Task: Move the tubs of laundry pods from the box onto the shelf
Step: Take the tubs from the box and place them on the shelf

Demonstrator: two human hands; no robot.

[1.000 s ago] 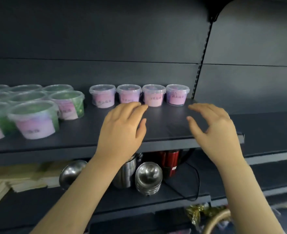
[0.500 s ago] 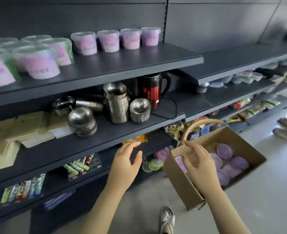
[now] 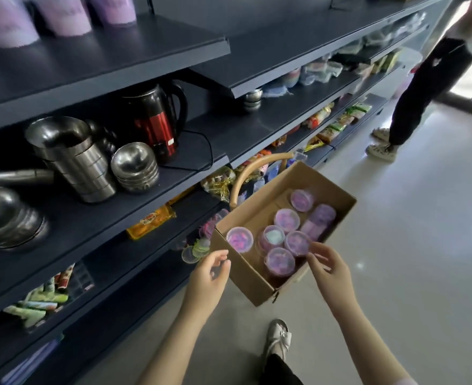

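You are at the pick-up step, looking down into an open cardboard box (image 3: pixel 246 276) that sits low beside the shelving, near your foot.

About seven purple-lidded tubs (image 3: pixel 280 261) remain inside, mostly upright and crowded toward the near end, and one by the far right wall lies on its side.

Your right hand (image 3: pixel 329 270) reaches over the box's near right edge. Its fingers are bent and spread, with the tips just beside the rim of a tub, and they are not yet wrapped around anything. Whether they touch the tub is unclear.

Your left hand (image 3: pixel 209 275) hovers just beside the box's near left corner, loosely curled and holding nothing.

The next move likely calls for closing on a near tub and lifting it straight up past the cardboard wall. It then goes up to the top shelf (image 3: pixel 134 54), where a row of tubs (image 3: pixel 62 15) already stands at the back.

The front of that shelf is bare. Its front edge juts out above the box, so you will need to swing the tub outward around it.

A curved basket handle (image 3: pixel 246 173) rises behind the box. Another person (image 3: pixel 423 87) stands well apart, further down the aisle.
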